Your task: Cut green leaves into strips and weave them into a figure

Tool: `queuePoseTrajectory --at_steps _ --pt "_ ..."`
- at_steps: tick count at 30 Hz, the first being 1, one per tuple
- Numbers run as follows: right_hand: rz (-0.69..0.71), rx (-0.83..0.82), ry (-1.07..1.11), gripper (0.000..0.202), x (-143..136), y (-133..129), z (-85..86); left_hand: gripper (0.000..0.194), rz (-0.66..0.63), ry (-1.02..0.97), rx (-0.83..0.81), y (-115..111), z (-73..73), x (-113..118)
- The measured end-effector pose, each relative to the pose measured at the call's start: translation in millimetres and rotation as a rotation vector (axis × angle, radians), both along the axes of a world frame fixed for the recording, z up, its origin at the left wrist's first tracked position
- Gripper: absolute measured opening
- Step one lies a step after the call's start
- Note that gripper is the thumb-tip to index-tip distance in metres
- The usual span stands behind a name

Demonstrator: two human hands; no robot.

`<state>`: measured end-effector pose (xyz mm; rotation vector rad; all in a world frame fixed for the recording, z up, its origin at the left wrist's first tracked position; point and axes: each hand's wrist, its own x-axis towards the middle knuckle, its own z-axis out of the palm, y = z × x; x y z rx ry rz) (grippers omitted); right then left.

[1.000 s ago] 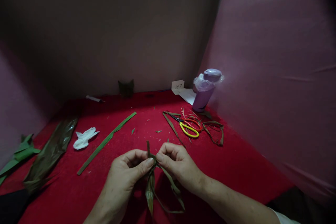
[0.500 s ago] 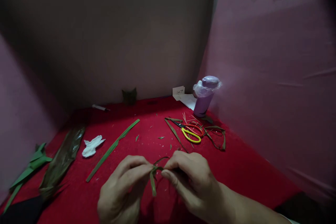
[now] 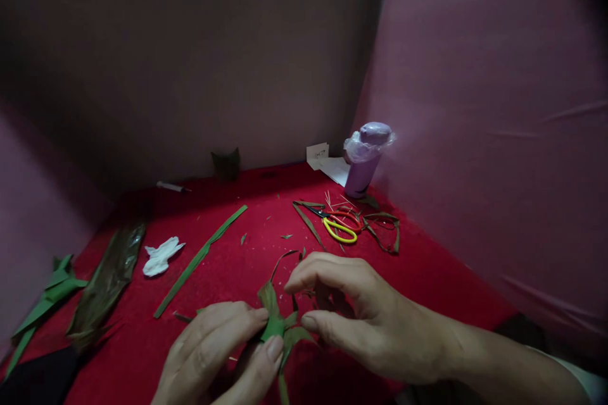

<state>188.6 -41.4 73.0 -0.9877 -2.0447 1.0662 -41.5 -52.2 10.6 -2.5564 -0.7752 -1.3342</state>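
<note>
Near the front of the red cloth, my left hand (image 3: 213,354) pinches a folded green leaf piece (image 3: 274,326) between thumb and fingers. Brownish strips stick out of the piece, with a thin curled one rising at its far end and others hanging to the right and below. My right hand (image 3: 370,316) hovers just right of the leaf piece, thumb and index finger apart. Small dark scraps lie partly hidden behind its fingers. Beyond it lie scissors (image 3: 341,231) with one red and one yellow handle.
A long green leaf strip (image 3: 199,259), crumpled white tissue (image 3: 161,257), wide brown leaf (image 3: 107,285) and folded green leaf shape (image 3: 54,288) lie left. Farther back are a syringe (image 3: 171,187), white cards (image 3: 332,169) and a plastic-wrapped purple cup (image 3: 363,171). Dry strips (image 3: 384,231) lie right of the scissors.
Both hands were pinching the leaf piece close together. My right hand has let go and opened; my left has turned the piece, so its green folded body now shows.
</note>
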Motion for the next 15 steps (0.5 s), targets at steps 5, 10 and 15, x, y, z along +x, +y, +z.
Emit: queuePoseTrajectory --at_steps 5,10,15 --pt "0.063 0.120 -0.093 0.028 -0.2 3.5 9.5 0.042 -0.046 0.064 -0.016 1.6 2.0 -4.0" --pt "0.109 -0.069 -0.054 0.024 2.1 2.8 15.2 0.032 -0.012 0.070 -0.002 2.3 -1.6 -4.7" --pt "0.134 -0.078 -0.055 0.022 3.6 2.9 15.7 0.030 -0.017 0.046 -0.025 2.3 -0.6 -0.4"
